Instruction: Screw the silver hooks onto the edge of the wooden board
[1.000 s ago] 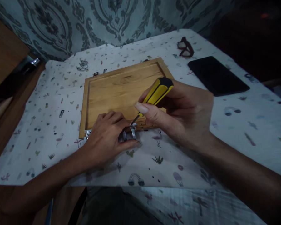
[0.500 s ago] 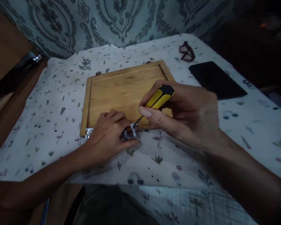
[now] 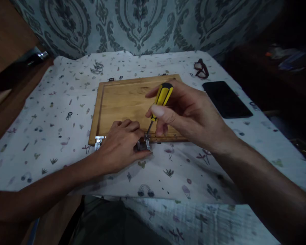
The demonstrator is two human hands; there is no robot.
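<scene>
At the near edge of the wooden panel (image 3: 124,105), right fingers (image 3: 166,115) grip a screwdriver (image 3: 163,97) against a metal fitting (image 3: 148,144) left fingers (image 3: 135,126) pinch; the corner fitting (image 3: 98,140) looks mounted, this one seems unfinished.

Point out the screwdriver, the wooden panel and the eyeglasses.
Screwdriver (image 3: 163,96): head view, on its yellow handle.
Wooden panel (image 3: 124,101): head view, on its flat inner face.
Eyeglasses (image 3: 201,69): head view, on the frame near its middle.

Panel (image 3: 124,105) lies on tablecloth (image 3: 53,112), hinge (image 3: 99,141) at its near left corner; device (image 3: 226,99) sits right, eyeglasses (image 3: 205,70) behind device, metal pieces (image 3: 98,67) beyond panel's far left corner.
</scene>
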